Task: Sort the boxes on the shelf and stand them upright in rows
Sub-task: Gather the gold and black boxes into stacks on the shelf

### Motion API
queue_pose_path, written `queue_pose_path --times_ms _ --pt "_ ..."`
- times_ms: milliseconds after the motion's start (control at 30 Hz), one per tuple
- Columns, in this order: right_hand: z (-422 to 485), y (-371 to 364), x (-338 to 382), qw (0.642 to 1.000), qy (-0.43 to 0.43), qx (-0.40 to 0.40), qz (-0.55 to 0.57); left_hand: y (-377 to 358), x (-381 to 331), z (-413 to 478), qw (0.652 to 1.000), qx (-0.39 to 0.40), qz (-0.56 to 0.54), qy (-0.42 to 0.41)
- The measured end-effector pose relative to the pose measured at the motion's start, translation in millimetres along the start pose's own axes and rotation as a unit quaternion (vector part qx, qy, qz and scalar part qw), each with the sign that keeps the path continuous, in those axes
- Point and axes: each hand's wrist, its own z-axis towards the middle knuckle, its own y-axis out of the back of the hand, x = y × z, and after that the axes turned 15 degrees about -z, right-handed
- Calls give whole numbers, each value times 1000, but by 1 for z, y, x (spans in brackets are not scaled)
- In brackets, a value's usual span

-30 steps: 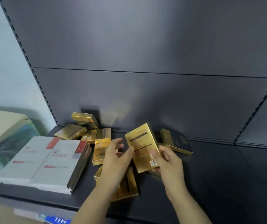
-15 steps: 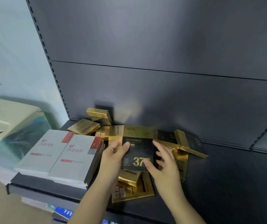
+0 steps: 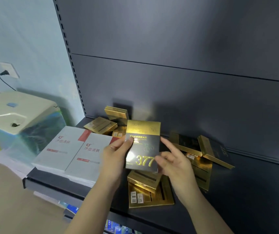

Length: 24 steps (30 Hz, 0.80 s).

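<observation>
I hold a black-and-gold box [image 3: 143, 146] marked "377" upright above the dark shelf [image 3: 247, 191], its front towards me. My left hand [image 3: 114, 156] grips its left edge, thumb on the front. My right hand [image 3: 172, 163] pinches the lower right corner with the thumb; its index finger sticks out straight beside the box. Several gold boxes lie jumbled on the shelf: two stacked under my hands [image 3: 149, 191], some at the back left [image 3: 101, 126], and some to the right [image 3: 208, 149].
Two flat white boxes with red labels [image 3: 72, 149] lie side by side on the shelf's left end. A cream machine [image 3: 15, 112] stands left of the shelf, below a wall socket. The shelf's right part is bare dark metal. A lower shelf shows under the front edge.
The held box has been turned from its gold back to its black "377" front and raised a little. The view has shifted to the left.
</observation>
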Motion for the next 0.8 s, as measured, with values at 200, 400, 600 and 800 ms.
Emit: queue_pose_path --times_ms 200,400,600,800 --pt "2 9 -18 905 10 170 -390 28 -12 14 997 -80 5 -23" --pt "6 -12 -39 825 76 199 -523 31 -3 16 997 -80 10 -15" --pt "10 5 -38 904 111 12 -413 30 -5 20 998 -65 -1 -5" --pt "21 32 -5 992 -34 -96 -76 32 -10 23 998 -51 -41 -25"
